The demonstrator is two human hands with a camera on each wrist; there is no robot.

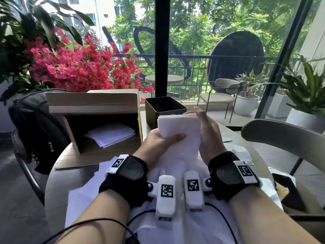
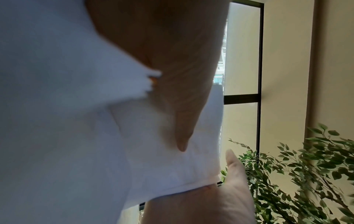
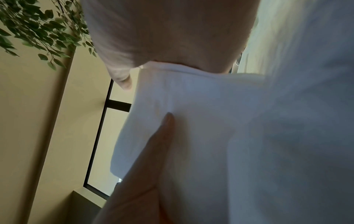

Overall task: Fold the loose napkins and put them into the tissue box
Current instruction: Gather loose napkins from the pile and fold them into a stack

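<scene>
I hold a stack of folded white napkins (image 1: 179,125) upright over the table, just in front of the dark square tissue box (image 1: 151,110), which stands open at the top. My left hand (image 1: 158,140) grips the stack's lower left, thumb (image 3: 164,136) across its front. My right hand (image 1: 209,131) lies flat against the stack's right edge with straight fingers. The left wrist view shows the napkins (image 2: 172,166) between my left hand (image 2: 172,75) and right hand (image 2: 220,204). Loose unfolded napkins (image 1: 84,196) cover the table under my wrists.
An open cardboard box (image 1: 91,103) lies on its side at the left with white sheets (image 1: 110,134) inside. A black backpack (image 1: 35,124) sits beside it. A dark flat object (image 1: 288,189) lies at the right table edge, a chair (image 1: 281,131) beyond.
</scene>
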